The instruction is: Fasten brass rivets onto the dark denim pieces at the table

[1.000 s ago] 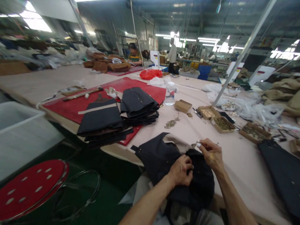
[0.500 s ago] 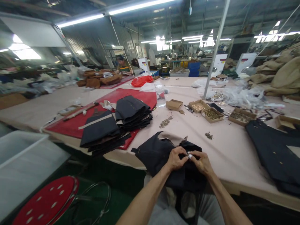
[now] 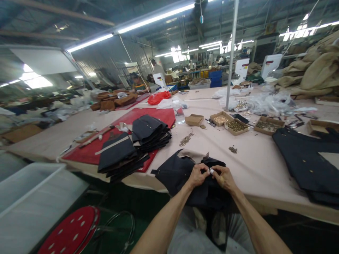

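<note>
A dark navy garment piece (image 3: 174,173) lies over the near edge of the pink table (image 3: 254,165) and hangs into my lap. My left hand (image 3: 197,175) is closed, pinching the fabric near its top. My right hand (image 3: 221,177) is closed too, fingertips meeting the left hand's, with a small white bit (image 3: 212,171) pinched between them that I cannot make out clearly. A tan lining flap (image 3: 192,155) shows just beyond my hands.
Stacks of folded navy pieces (image 3: 137,139) rest on a red mat (image 3: 90,150) to the left. Cardboard boxes of metal fittings (image 3: 234,126), loose rings (image 3: 185,140) and a water bottle (image 3: 180,113) sit mid-table. More navy fabric (image 3: 309,162) lies right. A red stool (image 3: 71,233) and grey bin (image 3: 29,197) stand lower left.
My right hand came down from beside the garment and met the left hand over the fabric. The view also tilted up and swung right.
</note>
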The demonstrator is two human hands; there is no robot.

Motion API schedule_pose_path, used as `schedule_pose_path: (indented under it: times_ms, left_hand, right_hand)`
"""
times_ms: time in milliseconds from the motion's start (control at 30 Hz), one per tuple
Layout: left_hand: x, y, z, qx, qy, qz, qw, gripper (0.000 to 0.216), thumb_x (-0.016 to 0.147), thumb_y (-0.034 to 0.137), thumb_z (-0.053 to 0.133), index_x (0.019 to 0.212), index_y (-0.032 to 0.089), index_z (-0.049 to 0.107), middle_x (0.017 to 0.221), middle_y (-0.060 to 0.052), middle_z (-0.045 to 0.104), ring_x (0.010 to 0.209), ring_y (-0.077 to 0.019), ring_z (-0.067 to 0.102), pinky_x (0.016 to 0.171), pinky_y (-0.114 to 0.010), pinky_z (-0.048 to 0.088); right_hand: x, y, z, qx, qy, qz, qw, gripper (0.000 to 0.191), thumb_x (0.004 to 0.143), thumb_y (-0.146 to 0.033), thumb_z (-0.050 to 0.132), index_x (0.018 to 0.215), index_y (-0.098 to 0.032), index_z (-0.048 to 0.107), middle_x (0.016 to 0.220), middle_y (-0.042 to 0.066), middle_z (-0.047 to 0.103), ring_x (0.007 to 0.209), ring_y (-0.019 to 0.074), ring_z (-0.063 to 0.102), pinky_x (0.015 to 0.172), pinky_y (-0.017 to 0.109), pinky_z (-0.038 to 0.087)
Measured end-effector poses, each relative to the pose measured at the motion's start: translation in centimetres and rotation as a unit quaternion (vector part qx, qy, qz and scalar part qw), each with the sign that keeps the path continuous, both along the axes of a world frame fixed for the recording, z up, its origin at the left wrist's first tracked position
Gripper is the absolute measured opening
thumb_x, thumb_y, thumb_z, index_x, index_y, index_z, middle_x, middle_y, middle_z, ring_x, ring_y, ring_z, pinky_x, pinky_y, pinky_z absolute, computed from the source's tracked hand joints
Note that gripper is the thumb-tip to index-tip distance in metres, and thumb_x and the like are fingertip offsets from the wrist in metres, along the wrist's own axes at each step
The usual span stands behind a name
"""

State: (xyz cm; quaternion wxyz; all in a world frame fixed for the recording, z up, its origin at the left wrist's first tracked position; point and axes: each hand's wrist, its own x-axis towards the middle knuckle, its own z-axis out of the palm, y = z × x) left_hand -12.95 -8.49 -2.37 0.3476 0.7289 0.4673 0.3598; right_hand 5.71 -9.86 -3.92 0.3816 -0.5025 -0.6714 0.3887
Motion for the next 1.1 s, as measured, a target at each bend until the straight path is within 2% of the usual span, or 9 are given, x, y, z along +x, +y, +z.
schedule_pose_path:
  times_ms: [133, 300, 467, 600, 700, 833, 967, 1100]
  left_hand:
    - [0.1, 0.1, -0.6, 0.0, 0.001, -0.004, 1.0, 0.011, 0.08, 0.024, 0.066, 0.08, 0.014, 0.071, 0.086, -0.006, 0.069, 0.081, -0.0165, 0.062, 0.075, -0.028, 0.047]
    - [0.2, 0.2, -0.9, 0.0, -0.001, -0.011, 1.0, 0.008, 0.079, 0.021, 0.067, 0.074, 0.014, 0.067, 0.084, -0.004, 0.068, 0.08, -0.0152, 0.061, 0.074, -0.025, 0.045]
    - [0.3, 0.0, -0.6, -0.004, 0.023, -0.006, 1.0, 0.008, 0.078, 0.023, 0.067, 0.077, 0.015, 0.069, 0.083, -0.003, 0.068, 0.079, -0.0149, 0.062, 0.075, -0.025, 0.045]
    - [0.5, 0.0, -0.3, -0.027, 0.038, 0.019, 0.999, 0.011, 0.073, 0.022, 0.072, 0.081, 0.015, 0.07, 0.081, -0.002, 0.069, 0.077, -0.0149, 0.062, 0.073, -0.025, 0.044]
    - [1.0, 0.0, -0.4, -0.042, 0.024, 0.034, 0.998, 0.017, 0.069, 0.02, 0.073, 0.085, 0.015, 0.07, 0.079, -0.001, 0.069, 0.073, -0.0138, 0.061, 0.068, -0.023, 0.043]
    - [1.7, 0.1, -0.7, -0.054, 0.0, 0.044, 0.998, 0.016, 0.074, 0.02, 0.069, 0.088, 0.014, 0.072, 0.079, -0.002, 0.07, 0.071, -0.0132, 0.062, 0.067, -0.023, 0.045]
    - [2.0, 0.0, -0.7, -0.04, 0.032, 0.071, 0.996, 0.02, 0.074, 0.018, 0.067, 0.092, 0.015, 0.075, 0.083, -0.003, 0.073, 0.074, -0.0145, 0.064, 0.07, -0.024, 0.046]
    - [1.8, -0.2, -0.4, -0.031, 0.069, 0.092, 0.993, 0.017, 0.074, 0.015, 0.065, 0.088, 0.015, 0.074, 0.08, -0.003, 0.072, 0.071, -0.0137, 0.062, 0.067, -0.024, 0.045]
  right_hand:
    - [0.0, 0.4, -0.3, 0.0, -0.02, 0.005, 1.0, 0.028, 0.089, -0.037, 0.05, 0.092, -0.018, 0.071, 0.071, 0.003, 0.069, 0.062, 0.0155, 0.063, 0.059, 0.023, 0.046]
    - [0.0, 1.3, -1.5, 0.014, 0.045, 0.006, 0.999, 0.026, 0.087, -0.037, 0.052, 0.088, -0.018, 0.07, 0.07, 0.003, 0.067, 0.059, 0.0153, 0.058, 0.056, 0.024, 0.043]
    - [0.1, 1.8, -2.4, 0.01, 0.091, 0.0, 0.996, 0.02, 0.076, -0.032, 0.063, 0.089, -0.017, 0.069, 0.076, 0.003, 0.068, 0.062, 0.0149, 0.057, 0.056, 0.025, 0.044]
    - [0.0, 1.9, -2.9, -0.007, 0.118, -0.007, 0.993, 0.02, 0.074, -0.029, 0.061, 0.088, -0.018, 0.068, 0.073, 0.002, 0.068, 0.06, 0.0154, 0.059, 0.056, 0.026, 0.046]
    - [0.0, 2.0, -3.3, -0.023, 0.145, -0.009, 0.989, 0.022, 0.076, -0.031, 0.061, 0.091, -0.017, 0.068, 0.077, 0.003, 0.069, 0.059, 0.0161, 0.062, 0.056, 0.027, 0.049]
    - [0.2, 2.0, -3.7, -0.034, 0.172, -0.017, 0.984, 0.029, 0.081, -0.037, 0.058, 0.099, -0.016, 0.065, 0.079, 0.006, 0.071, 0.061, 0.0175, 0.066, 0.057, 0.028, 0.052]
    - [0.2, 1.7, -3.8, -0.032, 0.177, -0.028, 0.983, 0.03, 0.083, -0.036, 0.054, 0.104, -0.017, 0.062, 0.083, 0.006, 0.071, 0.063, 0.017, 0.067, 0.058, 0.028, 0.053]
    - [0.3, 1.4, -3.6, -0.011, 0.14, -0.043, 0.989, 0.026, 0.085, -0.032, 0.052, 0.103, -0.018, 0.063, 0.084, 0.005, 0.071, 0.062, 0.0163, 0.066, 0.058, 0.027, 0.052]
